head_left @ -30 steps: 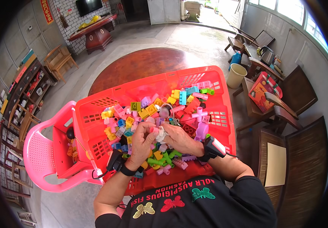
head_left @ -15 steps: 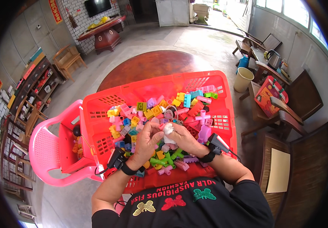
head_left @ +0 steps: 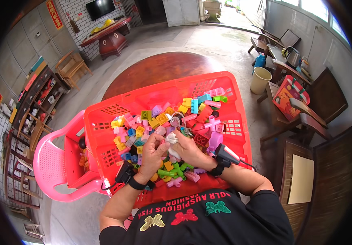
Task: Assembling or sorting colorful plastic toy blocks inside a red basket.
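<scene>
Both my hands meet over a red plastic basket heaped with colourful toy building blocks. My right hand is closed round a crumpled white cloth, part of which hangs below the fingers. Fingers and thumb of my left hand are pinched against the cloth, round a small pink piece that is mostly hidden, seemingly a toy block. Beyond the hands, a ring-shaped beaded item lies on the blocks. Green tube-shaped blocks lie just below the hands.
The basket stands in front of a round wooden table. At its left is a pink plastic chair with a red container on it. Wooden chairs, a cream bin and a colourful box stand at the right.
Both hands have shifted slightly left with the cloth. The right hand has turned, and its fingers now wrap further over the cloth. The view has moved a little.
</scene>
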The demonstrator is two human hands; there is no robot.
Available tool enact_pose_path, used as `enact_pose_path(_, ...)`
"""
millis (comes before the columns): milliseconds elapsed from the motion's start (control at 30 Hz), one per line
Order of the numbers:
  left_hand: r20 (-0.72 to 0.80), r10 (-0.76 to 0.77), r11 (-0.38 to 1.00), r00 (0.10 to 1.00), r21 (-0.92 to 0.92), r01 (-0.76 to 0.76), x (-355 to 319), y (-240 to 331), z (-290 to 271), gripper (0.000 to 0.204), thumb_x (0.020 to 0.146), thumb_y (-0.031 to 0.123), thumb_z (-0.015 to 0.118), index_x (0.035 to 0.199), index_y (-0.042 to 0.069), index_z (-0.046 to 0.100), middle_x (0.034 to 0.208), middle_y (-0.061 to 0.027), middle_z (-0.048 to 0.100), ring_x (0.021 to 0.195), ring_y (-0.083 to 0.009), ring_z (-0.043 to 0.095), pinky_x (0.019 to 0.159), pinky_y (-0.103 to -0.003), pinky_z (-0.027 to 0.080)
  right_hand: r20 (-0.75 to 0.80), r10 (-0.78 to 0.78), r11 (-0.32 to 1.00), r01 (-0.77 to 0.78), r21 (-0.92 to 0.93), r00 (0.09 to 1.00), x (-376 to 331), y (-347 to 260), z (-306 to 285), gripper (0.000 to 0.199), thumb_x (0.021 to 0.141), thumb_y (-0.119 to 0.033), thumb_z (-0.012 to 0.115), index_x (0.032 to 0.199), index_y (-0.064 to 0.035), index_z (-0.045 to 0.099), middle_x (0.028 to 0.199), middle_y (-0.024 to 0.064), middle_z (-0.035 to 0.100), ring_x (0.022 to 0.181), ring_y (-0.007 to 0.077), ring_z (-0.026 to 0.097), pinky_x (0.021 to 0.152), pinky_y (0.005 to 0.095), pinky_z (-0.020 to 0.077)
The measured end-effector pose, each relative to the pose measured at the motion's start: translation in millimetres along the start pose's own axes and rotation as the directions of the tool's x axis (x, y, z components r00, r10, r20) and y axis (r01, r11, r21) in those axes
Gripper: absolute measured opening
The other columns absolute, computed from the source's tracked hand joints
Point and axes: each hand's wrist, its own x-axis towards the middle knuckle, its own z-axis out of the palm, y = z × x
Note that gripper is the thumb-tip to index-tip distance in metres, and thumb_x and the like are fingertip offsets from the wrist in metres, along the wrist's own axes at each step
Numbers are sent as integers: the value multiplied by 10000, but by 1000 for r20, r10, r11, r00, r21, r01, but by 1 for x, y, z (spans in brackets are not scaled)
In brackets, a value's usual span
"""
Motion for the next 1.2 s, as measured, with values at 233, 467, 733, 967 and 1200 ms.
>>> enact_pose_path(233,-46,-156,979,987,-142,148,-1,-10,-11,218,890,260,617,878,100,470,682,36,500,554,-38,467,507,-177,395,63,-216,853,219,-473,974,1,-1,1,221,863,-126,564,972,-23,402,807,264,554,733,445,570,599,466,437)
enact_pose_path(467,21,-26,1000,999,-5,26,-14,-7,0,214,893,193,611,954,68,450,849,-15,545,727,-90,557,608,-222,490,65,-211,897,220,-383,975,10,5,-10,163,931,-157,497,1007,-31,426,676,100,552,574,165,569,493,329,435)
enact_pose_path(733,-92,44,988,995,-141,-57,-25,-22,0,198,905,178,586,966,67,435,893,-28,537,786,-97,547,682,-238,488,140,10,990,10,-139,990,13,-11,2,235,939,-152,459,1124,-15,416,733,97,556,571,125,544,489,290,426)
enact_pose_path(967,-386,96,987,917,-81,-138,-43,-30,-2,126,923,142,527,982,65,447,884,-10,530,761,-67,509,657,-216,442,367,159,945,-33,-325,917,37,-24,14,412,910,-125,478,1286,-7,359,762,98,578,572,141,564,472,287,451)
enact_pose_path(1200,-320,98,988,942,-85,-131,-26,-12,-13,135,900,153,571,931,72,467,829,15,521,737,-45,493,648,-199,413,316,7,1000,-13,17,949,33,-15,19,247,978,-99,394,1217,-115,455,876,-7,519,652,39,495,496,186,425)
